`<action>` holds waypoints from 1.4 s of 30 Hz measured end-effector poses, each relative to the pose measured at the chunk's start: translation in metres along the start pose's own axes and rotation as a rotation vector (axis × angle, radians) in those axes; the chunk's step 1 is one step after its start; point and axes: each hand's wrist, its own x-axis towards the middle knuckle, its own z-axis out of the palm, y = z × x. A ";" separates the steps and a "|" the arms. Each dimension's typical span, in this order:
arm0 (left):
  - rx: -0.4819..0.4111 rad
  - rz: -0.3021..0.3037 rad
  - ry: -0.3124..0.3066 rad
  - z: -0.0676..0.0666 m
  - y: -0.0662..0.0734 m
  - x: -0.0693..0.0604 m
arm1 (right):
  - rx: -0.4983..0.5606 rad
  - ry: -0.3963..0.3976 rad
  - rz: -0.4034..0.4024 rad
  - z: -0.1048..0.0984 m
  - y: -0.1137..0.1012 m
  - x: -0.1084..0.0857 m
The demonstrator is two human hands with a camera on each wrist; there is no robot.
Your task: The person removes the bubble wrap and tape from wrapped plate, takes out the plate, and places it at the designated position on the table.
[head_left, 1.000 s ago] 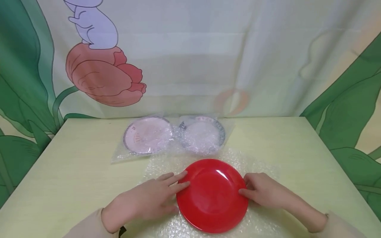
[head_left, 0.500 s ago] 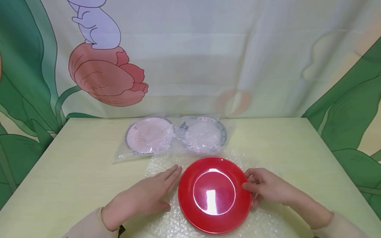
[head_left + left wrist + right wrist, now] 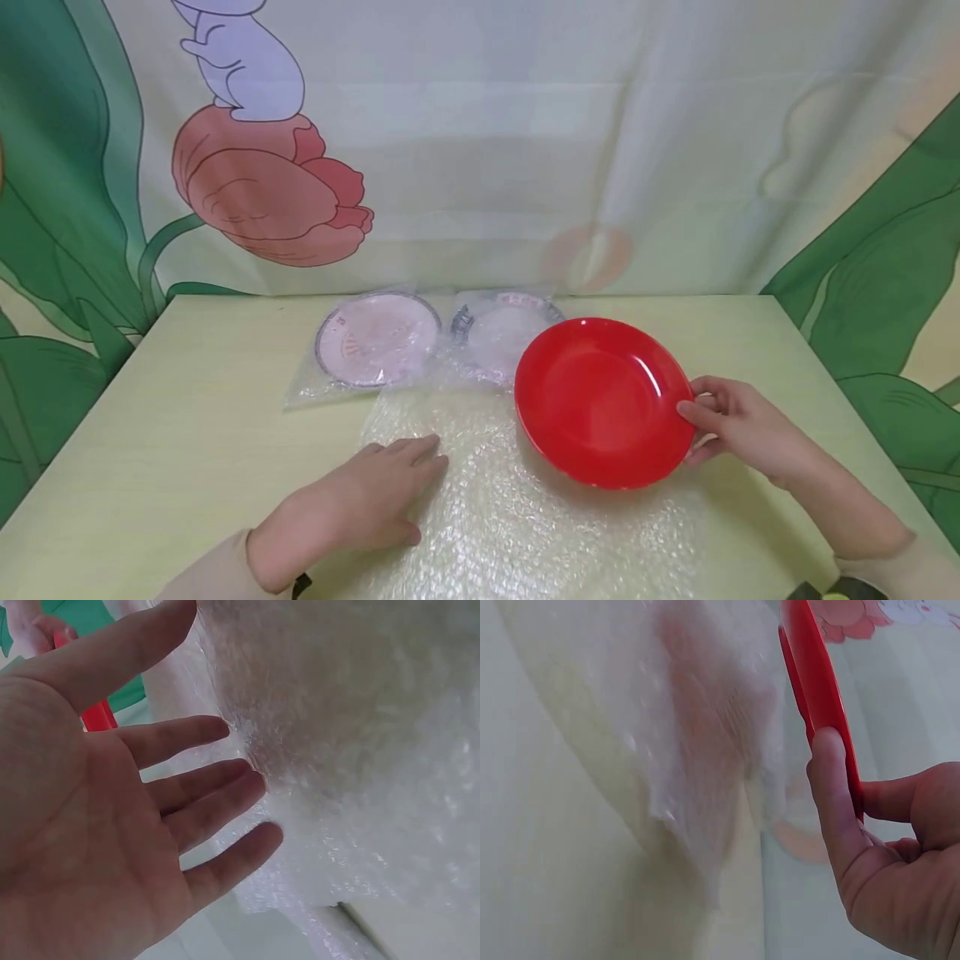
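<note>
A glossy red plate (image 3: 600,408) is held up and tilted on the right side of the head view. My right hand (image 3: 738,425) pinches its right rim, thumb on the upper face and fingers beneath; the right wrist view shows the red plate (image 3: 821,682) edge-on in that grip. Below it a sheet of bubble wrap (image 3: 510,517) lies on the table. My left hand (image 3: 367,492) is at the wrap's left edge, fingers spread and holding nothing. In the left wrist view the left hand (image 3: 135,817) has its palm showing beside the bubble wrap (image 3: 360,787).
Two pale plates wrapped in clear bubble wrap lie at the back of the table (image 3: 187,417): a pinkish plate (image 3: 378,337) on the left, and a white plate with a dark patterned rim (image 3: 495,333), partly hidden by the red one. A printed curtain (image 3: 480,167) hangs behind.
The red plate has left the bubble wrap, moving up and to the right in my right hand. My left hand has let go of its rim and now lies by the wrap's left edge.
</note>
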 end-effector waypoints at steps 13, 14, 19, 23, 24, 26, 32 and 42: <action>0.104 -0.004 0.009 0.003 0.008 -0.010 | -0.031 0.172 0.004 -0.050 0.015 0.014; 0.108 -0.001 0.010 0.004 0.008 -0.011 | -0.034 0.177 0.015 -0.052 0.017 0.016; 0.127 0.028 0.019 0.004 0.008 -0.015 | -0.048 0.200 0.073 -0.064 0.029 0.020; 0.117 0.047 0.026 0.004 0.007 -0.016 | -0.022 0.206 0.113 -0.071 0.036 0.023; 0.109 0.048 0.024 0.004 0.007 -0.017 | -0.013 0.207 0.122 -0.073 0.038 0.023; 0.098 0.042 0.018 0.004 0.008 -0.017 | 0.008 0.206 0.138 -0.077 0.040 0.025; 0.112 0.031 -0.016 0.005 0.011 -0.017 | 0.075 0.208 0.169 -0.087 0.046 0.029; 0.108 0.054 -0.005 0.004 0.007 -0.019 | 0.080 0.248 0.217 -0.094 0.053 0.030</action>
